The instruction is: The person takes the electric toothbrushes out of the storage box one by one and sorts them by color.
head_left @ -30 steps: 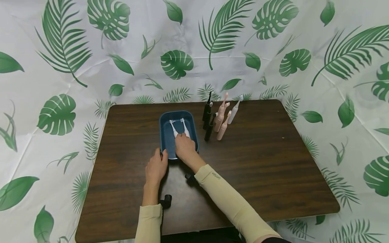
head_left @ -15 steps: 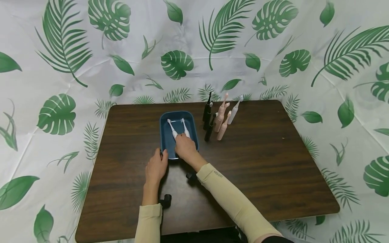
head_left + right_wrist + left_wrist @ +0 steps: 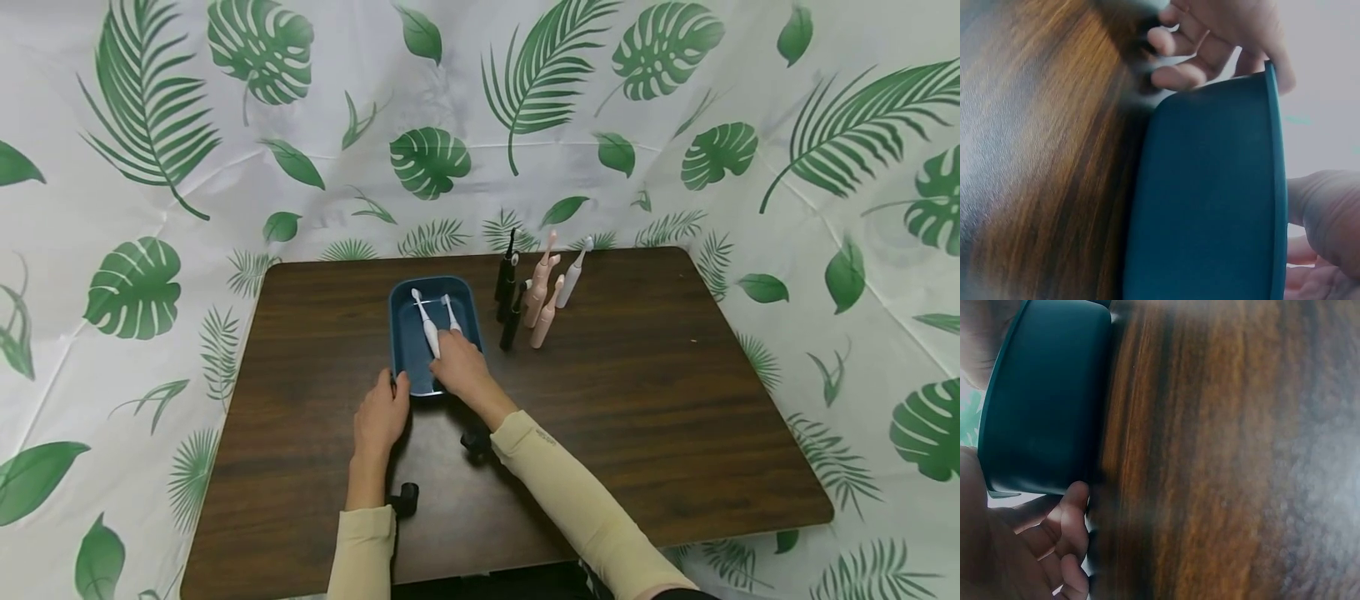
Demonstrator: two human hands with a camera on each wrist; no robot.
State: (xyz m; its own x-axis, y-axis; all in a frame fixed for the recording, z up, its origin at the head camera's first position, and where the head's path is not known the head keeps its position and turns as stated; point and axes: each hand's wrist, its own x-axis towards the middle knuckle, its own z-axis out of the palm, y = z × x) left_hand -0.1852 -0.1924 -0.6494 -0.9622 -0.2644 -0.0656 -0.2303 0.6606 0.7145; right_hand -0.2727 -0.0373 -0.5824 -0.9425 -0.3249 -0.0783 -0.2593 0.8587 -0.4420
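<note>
A blue tray (image 3: 411,365) holds two white electric toothbrushes. The left toothbrush (image 3: 429,330) shows its head and most of its handle; the right toothbrush (image 3: 451,313) runs under my right hand (image 3: 463,368). That hand reaches inside the tray with bent fingers around the right brush's handle, its fingertips largely hidden. At the near left corner, my left hand (image 3: 381,417) grips the tray. In the right wrist view the left thumb laps over the rim and the other fingers lie against the outer wall (image 3: 1210,187). The left wrist view shows left fingers (image 3: 1074,519) below the tray's corner.
Right of the tray several electric toothbrushes stand upright: black ones (image 3: 510,312), pink ones (image 3: 545,321) and a white one (image 3: 572,279). They are on a dark wooden table (image 3: 637,400). A leaf-patterned sheet (image 3: 450,83) hangs behind and around the table.
The left white toothbrush has shifted slightly away from me in the tray, and more of its handle shows. My right hand has moved slightly to the right. My left hand keeps its place on the tray.
</note>
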